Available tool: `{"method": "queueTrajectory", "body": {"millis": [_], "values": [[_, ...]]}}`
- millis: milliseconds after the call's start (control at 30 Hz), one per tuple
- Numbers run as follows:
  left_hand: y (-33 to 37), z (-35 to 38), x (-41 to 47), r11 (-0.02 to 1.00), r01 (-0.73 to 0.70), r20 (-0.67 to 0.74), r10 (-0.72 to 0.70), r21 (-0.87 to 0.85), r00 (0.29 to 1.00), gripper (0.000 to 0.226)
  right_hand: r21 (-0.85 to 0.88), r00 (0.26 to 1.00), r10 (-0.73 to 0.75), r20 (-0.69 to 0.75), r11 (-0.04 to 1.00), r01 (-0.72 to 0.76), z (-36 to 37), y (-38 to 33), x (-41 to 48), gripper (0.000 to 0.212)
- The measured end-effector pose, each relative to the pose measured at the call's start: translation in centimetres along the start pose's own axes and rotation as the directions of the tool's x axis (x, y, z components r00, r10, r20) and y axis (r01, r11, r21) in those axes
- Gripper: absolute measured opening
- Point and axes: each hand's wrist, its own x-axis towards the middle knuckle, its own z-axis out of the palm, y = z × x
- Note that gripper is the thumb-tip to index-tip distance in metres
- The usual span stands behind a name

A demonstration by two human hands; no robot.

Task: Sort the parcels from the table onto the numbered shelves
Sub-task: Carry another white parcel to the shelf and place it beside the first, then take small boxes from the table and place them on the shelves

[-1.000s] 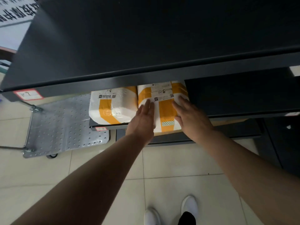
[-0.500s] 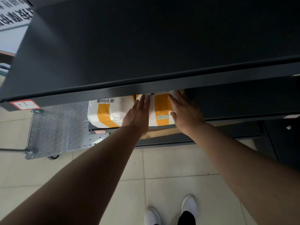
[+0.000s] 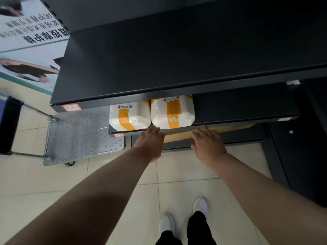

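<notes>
Two white padded parcels with orange tape sit side by side on a low dark shelf (image 3: 247,117): the left parcel (image 3: 130,114) and the right parcel (image 3: 172,112). My left hand (image 3: 150,140) hovers just in front of the shelf edge below the gap between them, fingers straight, holding nothing. My right hand (image 3: 208,142) is also flat and empty, in front of the shelf to the right of the right parcel. A brown cardboard parcel (image 3: 178,137) lies on the shelf beneath, partly hidden by my hands.
The wide dark upper shelf (image 3: 177,59) with a red-bordered number label (image 3: 71,107) overhangs the parcels. A metal platform trolley (image 3: 83,135) stands on the tiled floor to the left. A poster (image 3: 30,41) leans at the far left. My white shoes (image 3: 184,216) are below.
Both hands have let go of the right parcel and drawn back out of the shelf. The parcel now sits pushed in beside the left one.
</notes>
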Motion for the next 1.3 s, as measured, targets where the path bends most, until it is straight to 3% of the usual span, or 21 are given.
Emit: {"method": "queueTrajectory", "body": {"millis": [200, 367, 600, 800, 967, 1167, 1300], "values": [[2.9, -3.4, -4.9, 0.998, -0.066, 0.089, 0.067, -0.013, 0.994, 0.044, 0.082, 0.995, 0.100, -0.011, 0.992, -0.098, -0.3, -1.2, -8.1, 0.054], [6.1, -5.5, -9.4, 0.966, -0.243, 0.117, 0.232, 0.086, 0.966, 0.047, 0.158, 0.960, 0.278, -0.045, 0.950, -0.268, -0.8, -2.2, -16.4, 0.054], [11.9, -6.0, -17.2, 0.816, -0.548, 0.111, 0.536, 0.185, 0.837, 0.043, 0.308, 0.830, 0.553, -0.065, 0.803, -0.511, 1.7, -5.4, -31.0, 0.052], [20.2, -4.4, -24.2, 0.605, -0.755, 0.189, 0.734, 0.254, 0.652, 0.037, 0.414, 0.616, 0.788, -0.011, 0.564, -0.714, 6.9, -7.9, -43.7, 0.047], [28.8, -2.1, -31.5, 0.370, -0.881, 0.221, 0.870, 0.296, 0.440, 0.041, 0.485, 0.382, 0.922, 0.067, 0.305, -0.820, 11.4, -10.1, -54.2, 0.046], [37.5, 1.8, -41.7, 0.091, -0.952, 0.317, 0.930, 0.292, 0.186, 0.049, 0.548, 0.098, 0.983, 0.154, -0.003, -0.836, 17.4, -13.8, -66.1, 0.049], [41.7, 5.1, -49.2, -0.051, -0.951, 0.382, 0.921, 0.304, 0.072, 0.048, 0.590, -0.052, 0.977, 0.205, -0.165, -0.791, 21.7, -17.3, -73.2, 0.051]]}}
